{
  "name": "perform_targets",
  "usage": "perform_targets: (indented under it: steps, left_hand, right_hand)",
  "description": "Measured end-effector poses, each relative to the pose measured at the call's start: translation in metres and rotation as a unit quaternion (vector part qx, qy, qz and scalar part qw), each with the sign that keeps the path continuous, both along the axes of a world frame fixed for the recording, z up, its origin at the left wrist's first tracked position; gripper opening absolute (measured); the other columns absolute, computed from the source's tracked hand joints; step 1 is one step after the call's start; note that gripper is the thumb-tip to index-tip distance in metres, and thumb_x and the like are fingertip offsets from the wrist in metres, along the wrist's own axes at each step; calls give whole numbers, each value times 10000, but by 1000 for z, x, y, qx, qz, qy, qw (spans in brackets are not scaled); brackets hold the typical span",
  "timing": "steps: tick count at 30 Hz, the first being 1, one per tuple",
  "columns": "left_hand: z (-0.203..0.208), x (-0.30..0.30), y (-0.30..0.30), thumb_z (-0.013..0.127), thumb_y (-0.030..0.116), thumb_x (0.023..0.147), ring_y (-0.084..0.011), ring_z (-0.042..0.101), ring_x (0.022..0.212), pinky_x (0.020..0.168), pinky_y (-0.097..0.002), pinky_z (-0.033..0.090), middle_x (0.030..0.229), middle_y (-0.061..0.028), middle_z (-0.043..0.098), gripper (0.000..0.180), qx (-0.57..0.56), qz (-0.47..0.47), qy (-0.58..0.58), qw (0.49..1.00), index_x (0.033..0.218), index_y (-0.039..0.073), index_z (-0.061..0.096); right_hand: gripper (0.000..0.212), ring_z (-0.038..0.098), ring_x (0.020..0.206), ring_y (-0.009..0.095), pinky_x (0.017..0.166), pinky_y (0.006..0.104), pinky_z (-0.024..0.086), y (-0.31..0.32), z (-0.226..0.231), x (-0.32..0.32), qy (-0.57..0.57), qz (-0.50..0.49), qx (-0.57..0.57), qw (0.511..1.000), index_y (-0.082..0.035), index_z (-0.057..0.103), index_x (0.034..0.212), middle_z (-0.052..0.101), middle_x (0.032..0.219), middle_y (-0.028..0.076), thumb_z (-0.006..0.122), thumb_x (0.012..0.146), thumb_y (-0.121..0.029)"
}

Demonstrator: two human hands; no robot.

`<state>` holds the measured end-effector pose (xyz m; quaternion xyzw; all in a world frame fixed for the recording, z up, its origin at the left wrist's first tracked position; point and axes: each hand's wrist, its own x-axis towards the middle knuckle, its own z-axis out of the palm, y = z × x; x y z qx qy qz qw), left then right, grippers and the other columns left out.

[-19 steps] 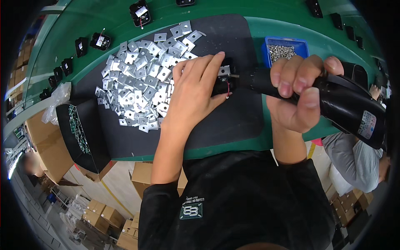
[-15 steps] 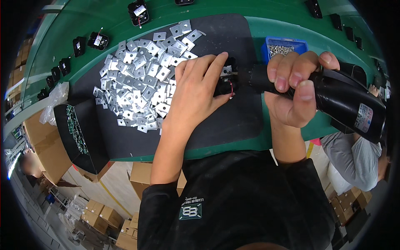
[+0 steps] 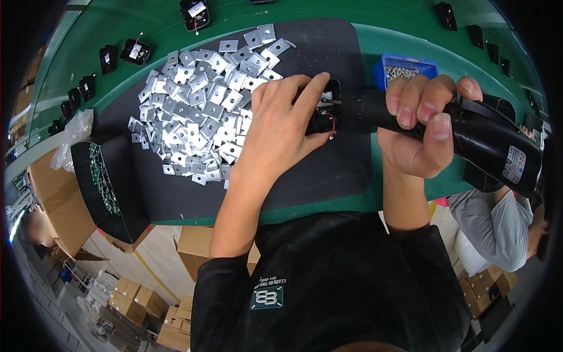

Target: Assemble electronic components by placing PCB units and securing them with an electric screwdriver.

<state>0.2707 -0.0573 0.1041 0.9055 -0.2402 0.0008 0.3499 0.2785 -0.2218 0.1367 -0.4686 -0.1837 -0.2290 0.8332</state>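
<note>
My left hand (image 3: 280, 120) is closed round a small black plastic housing (image 3: 320, 124) on the dark mat, with the thumb on its near side and a finger along its far side. Inside the housing a silvery metal piece shows, and a short red wire (image 3: 333, 122) sticks out. My right hand (image 3: 425, 129) grips a black electric screwdriver (image 3: 492, 144), held almost level. Its thin bit points left and reaches the metal piece; whether a screw sits under the tip I cannot tell. Left of my left hand lies a heap of square metal plates (image 3: 199, 102), each with a hole.
A blue bin (image 3: 434, 69) of small screws (image 3: 401, 73) stands behind my right hand. Several black housings (image 3: 136, 51) line the green surface at the back. At left, a black box (image 3: 126, 182) holds green parts beside a cardboard box (image 3: 61, 202). Another person's grey sleeve (image 3: 492, 226) shows at right.
The whole view has shifted slightly, so hands, housing and screwdriver appear a little farther right. Both grips and the bit's place at the housing look the same.
</note>
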Motion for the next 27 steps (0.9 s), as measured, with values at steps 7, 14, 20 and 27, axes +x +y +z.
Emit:
perform_targets:
  steps: [7,14,20,27]
  left_hand:
    - [7,-2,1,775,247,523,-286,476,1019,921,-378,308,1125,-110,502,777,-3,-5,7,1000,1230,97,488]
    - [20,-13,14,702,274,589,-289,449,1103,948,-426,265,1238,-128,464,706,-98,-48,-6,994,1233,82,485]
    - [6,-14,17,682,113,608,-242,496,1033,895,-368,317,1168,-77,516,474,-62,-5,-77,995,1070,77,587]
    - [7,-16,10,775,186,533,-237,475,1095,931,-367,288,1217,-96,497,765,-14,8,23,1000,1223,54,474]
  right_hand:
    - [445,465,547,115,545,289,419,-3,2,-2,19,5,-2,1000,-110,366,1186,472,718,9,579,795,-103]
    - [363,447,624,85,635,249,372,-19,22,-9,-10,125,47,991,-103,402,1121,458,777,-13,545,789,-132]
    - [398,453,611,96,612,267,384,-21,21,-10,-5,109,28,994,-113,379,1163,458,779,-11,551,805,-139]
    - [421,457,522,117,531,286,418,6,-2,-8,33,25,24,999,-83,366,1153,472,702,18,581,791,-90]
